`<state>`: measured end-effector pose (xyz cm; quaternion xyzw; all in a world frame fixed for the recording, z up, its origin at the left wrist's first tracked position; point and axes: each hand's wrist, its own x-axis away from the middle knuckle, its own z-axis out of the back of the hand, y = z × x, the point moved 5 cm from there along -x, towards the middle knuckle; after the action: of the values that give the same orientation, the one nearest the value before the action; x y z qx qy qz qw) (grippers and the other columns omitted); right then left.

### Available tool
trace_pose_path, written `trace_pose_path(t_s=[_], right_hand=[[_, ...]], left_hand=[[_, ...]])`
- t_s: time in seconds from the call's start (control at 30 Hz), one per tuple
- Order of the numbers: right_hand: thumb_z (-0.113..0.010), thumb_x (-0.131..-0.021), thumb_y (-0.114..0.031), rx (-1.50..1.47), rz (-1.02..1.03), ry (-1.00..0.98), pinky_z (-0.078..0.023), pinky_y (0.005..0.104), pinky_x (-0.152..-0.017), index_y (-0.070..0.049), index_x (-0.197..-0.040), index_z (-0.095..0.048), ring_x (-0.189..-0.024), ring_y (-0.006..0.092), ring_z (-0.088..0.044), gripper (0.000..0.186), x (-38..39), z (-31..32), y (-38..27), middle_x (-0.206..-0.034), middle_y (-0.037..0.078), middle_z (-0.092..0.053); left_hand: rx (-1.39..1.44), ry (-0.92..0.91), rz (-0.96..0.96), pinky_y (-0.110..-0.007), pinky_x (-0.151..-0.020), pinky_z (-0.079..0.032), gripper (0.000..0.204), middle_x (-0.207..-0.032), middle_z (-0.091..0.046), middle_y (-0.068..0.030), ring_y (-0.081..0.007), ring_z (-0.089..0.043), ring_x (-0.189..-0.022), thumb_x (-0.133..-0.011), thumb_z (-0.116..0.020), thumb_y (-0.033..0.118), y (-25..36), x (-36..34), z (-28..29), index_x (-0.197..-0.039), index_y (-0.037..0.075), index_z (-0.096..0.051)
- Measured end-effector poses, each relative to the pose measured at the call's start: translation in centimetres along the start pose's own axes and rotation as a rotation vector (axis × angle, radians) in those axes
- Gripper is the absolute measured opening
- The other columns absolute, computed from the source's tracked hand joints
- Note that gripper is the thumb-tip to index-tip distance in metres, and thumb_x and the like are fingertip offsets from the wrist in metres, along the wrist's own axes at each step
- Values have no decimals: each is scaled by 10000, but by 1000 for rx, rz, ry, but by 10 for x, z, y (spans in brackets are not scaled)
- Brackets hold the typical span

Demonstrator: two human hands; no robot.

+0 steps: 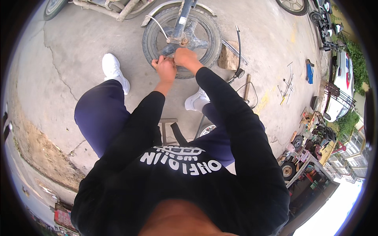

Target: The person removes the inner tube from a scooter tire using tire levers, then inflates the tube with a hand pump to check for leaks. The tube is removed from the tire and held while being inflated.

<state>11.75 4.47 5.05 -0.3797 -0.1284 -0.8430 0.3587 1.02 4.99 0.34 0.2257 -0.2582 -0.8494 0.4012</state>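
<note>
A front wheel (213, 41) with a worn black tyre and dark cast spokes stands before me, joined to a fork (181, 23). My left hand (166, 70) is at the lower part of the wheel, its fingers bent and pressed against the rim area. My right hand (186, 58) is just right of it and slightly higher, below the hub, with its fingers closed. Whatever either hand grips is hidden by the fingers. A wooden block (228, 57) sits right of the tyre, beside a metal bar (242, 58).
A black hose (238, 35), a wooden-handled tool (247, 89), cross wrenches (287, 82) and a blue jack (310, 72) lie to the right. Parked motorbikes (327, 27), a white car (338, 106) and a cluttered cart (299, 161) stand along the right edge. A metal frame (168, 120) is between my legs.
</note>
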Motion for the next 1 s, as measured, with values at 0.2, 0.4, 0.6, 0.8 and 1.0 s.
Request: trace_pose_path(t_s=[0.2, 0.4, 0.6, 0.8, 1.0], right_hand=[[-615, -867, -329, -96, 58, 16, -507, 434, -859, -34, -1035, -684, -1051, 361, -626, 347, -33, -25, 7, -1110, 200, -655], [-557, -908, -358, -70, 228, 27, -489, 467, -808, 72, -879, -672, -921, 416, -629, 446, -32, -22, 10, -927, 274, -654], [-583, -881, -325, -102, 223, 57, -491, 473, -788, 58, -890, -666, -901, 425, -625, 392, -26, -17, 9, -924, 262, -655], [-598, -855, -237, 46, 472, 195, -492, 485, -739, -10, -842, -633, -849, 398, -634, 230, -16, -14, 2, -850, 202, -657], [-582, -874, -165, 302, 963, 325, -509, 465, -714, -39, -838, -613, -872, 369, -643, 135, 7, 2, 0, -869, 175, -659]], left_hand=[[21, -11, -56, -470, -910, -293, 7, -710, -638, -3, -180, -578, -890, -741, -693, 116, -3, -1, 9, -747, 118, -696], [52, -28, -7, -481, -936, -286, 25, -709, -648, -8, -161, -593, -849, -746, -695, 109, -7, -1, 8, -765, 125, -700], [50, -42, -13, -462, -907, -298, 20, -686, -616, -24, -165, -602, -809, -750, -692, 116, -9, -5, 10, -745, 118, -711], [62, -37, -59, -460, -906, -296, 20, -704, -624, -13, -155, -597, -816, -746, -705, 136, -11, -7, 10, -762, 134, -718], [10, -42, -82, -451, -905, -293, 124, -696, -624, -13, -157, -595, -819, -811, -674, 238, -11, -8, 12, -750, 137, -712]])
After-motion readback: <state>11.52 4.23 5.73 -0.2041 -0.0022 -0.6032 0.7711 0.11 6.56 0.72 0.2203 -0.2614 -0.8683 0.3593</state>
